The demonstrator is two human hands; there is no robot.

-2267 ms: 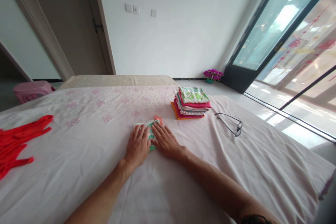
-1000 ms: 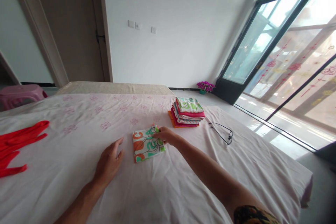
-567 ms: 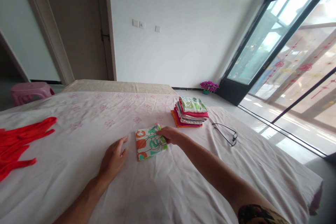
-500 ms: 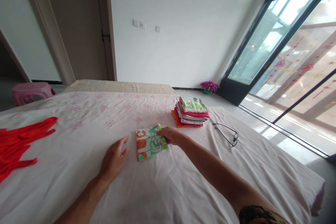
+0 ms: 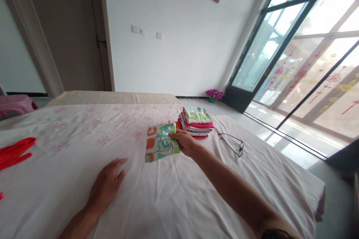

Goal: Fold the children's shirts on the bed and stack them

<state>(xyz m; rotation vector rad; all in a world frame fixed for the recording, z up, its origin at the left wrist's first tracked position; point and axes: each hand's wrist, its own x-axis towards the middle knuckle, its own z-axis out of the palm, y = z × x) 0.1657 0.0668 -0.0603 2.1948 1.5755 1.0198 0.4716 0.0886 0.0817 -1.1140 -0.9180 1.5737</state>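
My right hand (image 5: pixel 185 141) grips the right edge of a folded patterned cloth (image 5: pixel 159 143), white with orange, green and teal shapes and black lines. The thumb lies on top, and the fingers underneath are hidden. The cloth looks slightly raised above the sheet. Just behind my right hand stands a stack of folded cloths (image 5: pixel 196 121), with a green-and-white patterned one on top and red ones below. Off to the left, my left hand (image 5: pixel 106 179) hovers close to or rests on the sheet, fingers apart and holding nothing.
A pale sheet with pink flowers (image 5: pixel 134 194) covers the broad surface. Black-framed eyeglasses (image 5: pixel 238 147) lie right of the stack. Red fabric (image 5: pixel 17 153) lies at the left. Beyond are a pink stool (image 5: pixel 17 105), purple flowers (image 5: pixel 214 94) and a glass door (image 5: pixel 269 56).
The folded cloth has been lifted a little by my right hand and now sits nearer the stack. My left hand has drawn back leftward. The camera view has turned right.
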